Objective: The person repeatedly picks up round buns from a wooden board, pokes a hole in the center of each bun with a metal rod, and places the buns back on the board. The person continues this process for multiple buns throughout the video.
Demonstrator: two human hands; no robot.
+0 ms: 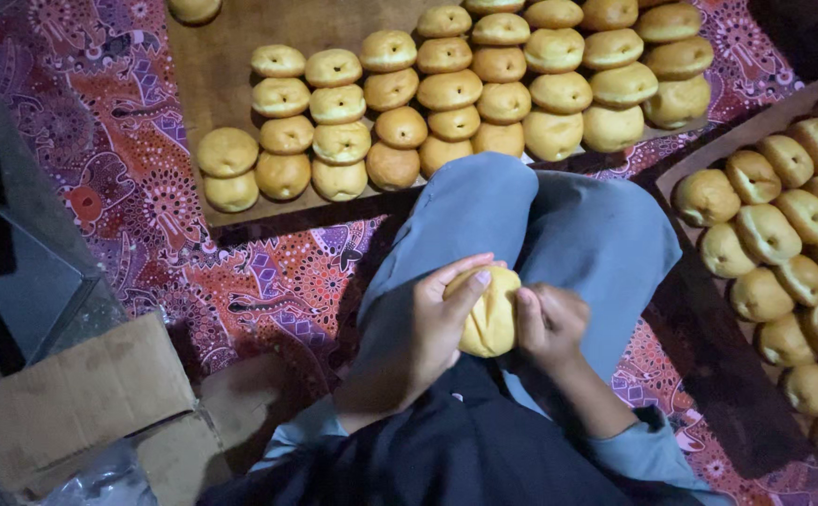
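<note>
I hold one round yellow-brown bun [489,317] over my lap, between both hands. My left hand [439,319] wraps its left side with the thumb across the top. My right hand [551,323] pinches its right edge. My knees in grey-blue trousers [521,215] lie just beyond the bun. Ahead of them a wooden board [212,66] carries several rows of similar buns [449,90].
A second wooden tray [690,169] at the right is packed with several more buns [767,232]. A patterned red and purple cloth [137,159] covers the floor. A cardboard box [90,398] and a crumpled clear plastic bag [99,478] sit at the lower left.
</note>
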